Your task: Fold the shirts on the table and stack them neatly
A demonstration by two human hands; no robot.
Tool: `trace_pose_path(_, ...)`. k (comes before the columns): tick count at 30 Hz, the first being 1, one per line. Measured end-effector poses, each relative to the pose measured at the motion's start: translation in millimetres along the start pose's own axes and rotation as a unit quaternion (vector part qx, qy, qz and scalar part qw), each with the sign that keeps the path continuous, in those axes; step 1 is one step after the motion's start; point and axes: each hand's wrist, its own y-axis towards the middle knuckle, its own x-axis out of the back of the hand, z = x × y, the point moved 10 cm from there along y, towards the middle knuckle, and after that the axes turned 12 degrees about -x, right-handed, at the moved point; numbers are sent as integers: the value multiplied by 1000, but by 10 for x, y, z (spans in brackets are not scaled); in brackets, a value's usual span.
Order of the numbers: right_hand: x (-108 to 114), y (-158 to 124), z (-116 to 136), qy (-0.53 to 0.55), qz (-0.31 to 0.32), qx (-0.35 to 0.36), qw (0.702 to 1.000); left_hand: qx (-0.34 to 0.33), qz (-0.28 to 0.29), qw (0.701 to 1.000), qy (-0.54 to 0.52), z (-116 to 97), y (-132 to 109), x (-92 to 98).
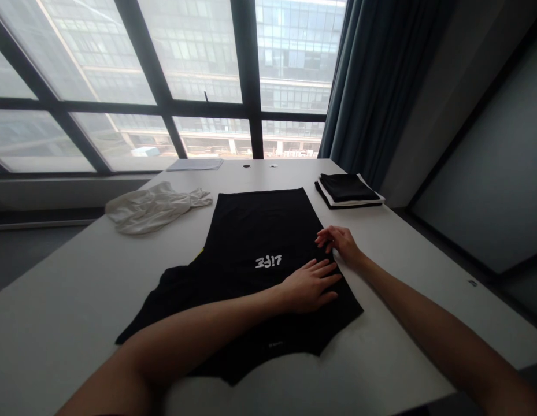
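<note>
The left hand is lying palm down, its fingers spreading wide and pressing flat on a black shirt. The forearm behind those fingers is slanting in low from the near left, crossing over the cloth. The right hand is hovering or resting just beyond the left fingers, at the shirt's right edge, its own fingers bending inward and bunching narrowly; whether they are pinching the fabric, I cannot tell. The shirt is spreading under and around the left fingers, mostly to their left and beyond.

The left forearm is hiding part of the shirt, and both arms are running out of view at the bottom. White lettering is showing left of the left fingers, and tiny print nearer the body is staying too faint to read. Right of the right fingers, a small dark mark is looking too small to identify.

The shirt's right edge is passing beneath or beside the right fingers, then slanting to a corner nearer the body. Tabletop surface is stretching rightward from these fingers, giving them room sideways. Beyond them a folded stack is sitting well apart from the shirt; beyond and left of the left fingers, a crumpled white cloth is lying near it.
</note>
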Motion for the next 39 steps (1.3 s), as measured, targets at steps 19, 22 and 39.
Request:
trace_pose_path(19,-84,28,-33,-93,-2,9,996,2,17,1000,-21,-24,14,22)
trace_pose_path(22,-91,25,-32,-94,1,5,996,-17,1,999,-37,-85,24,83)
trace_pose_path(39,162,-9,-14,61,-36,-12,997,-129,20,988,-86,-291,42,28)
